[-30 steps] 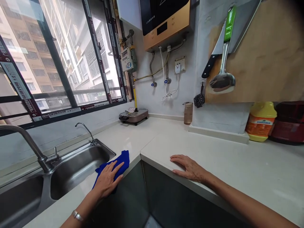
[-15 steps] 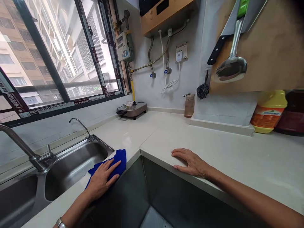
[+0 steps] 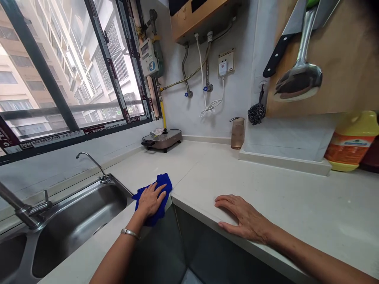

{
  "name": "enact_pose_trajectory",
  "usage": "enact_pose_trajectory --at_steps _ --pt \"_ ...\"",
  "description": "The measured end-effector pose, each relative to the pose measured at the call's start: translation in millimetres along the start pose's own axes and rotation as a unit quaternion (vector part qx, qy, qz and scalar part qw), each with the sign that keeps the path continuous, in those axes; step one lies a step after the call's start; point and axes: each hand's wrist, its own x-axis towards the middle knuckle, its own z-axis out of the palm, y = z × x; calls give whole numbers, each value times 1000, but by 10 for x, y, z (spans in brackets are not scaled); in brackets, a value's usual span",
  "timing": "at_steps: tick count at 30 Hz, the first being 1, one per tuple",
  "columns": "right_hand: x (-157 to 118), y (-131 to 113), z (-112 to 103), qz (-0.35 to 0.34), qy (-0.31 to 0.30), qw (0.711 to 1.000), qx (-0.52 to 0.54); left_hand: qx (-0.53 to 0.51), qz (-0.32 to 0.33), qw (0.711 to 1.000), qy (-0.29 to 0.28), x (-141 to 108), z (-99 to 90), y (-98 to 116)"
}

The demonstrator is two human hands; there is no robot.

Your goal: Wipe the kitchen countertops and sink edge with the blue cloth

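Observation:
A blue cloth (image 3: 165,182) lies on the white countertop (image 3: 201,169), at the inner corner to the right of the sink, with part of it hanging over the front edge. My left hand (image 3: 151,200) rests flat on top of the cloth, fingers spread and pointing up and right. A silver bracelet circles that wrist. On the counter's front edge to the right of the corner lies my right hand (image 3: 241,217), its fingers apart and nothing in them.
A double steel sink (image 3: 85,209) with two taps lies at the left. An electric pan (image 3: 162,140) and a brown bottle (image 3: 237,133) stand at the back. Knife, ladle (image 3: 300,79) and scourer (image 3: 256,113) hang at the right, above a yellow jug (image 3: 353,140).
My left hand and the blue cloth have moved forward and right, closer to the counter's corner. The view has shifted slightly. My right hand keeps about the same place on the edge.

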Motion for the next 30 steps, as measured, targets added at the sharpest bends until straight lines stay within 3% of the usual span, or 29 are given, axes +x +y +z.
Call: enact_pose_trajectory --at_steps 5,10,13,17,22,26,30 --pt "31 -46 -40 11 -18 1000 3 13 -25 1000 -1 391 67 74" --pt "77 -68 -59 -6 4 1000 2 23 -44 999 -19 768 111 257" --pt "95 -74 -68 -13 13 1000 5 25 -43 999 -22 965 160 523" --pt "112 -55 -36 -18 34 999 -10 17 0 999 -27 1094 248 1056" --pt "164 95 -23 43 153 987 -8 -1 78 997 -23 940 307 1668" --pt "201 296 -174 123 264 957 13 -13 140 990 -18 642 291 1969" --pt "224 408 -385 148 311 939 14 -23 193 981 -19 317 277 2224"
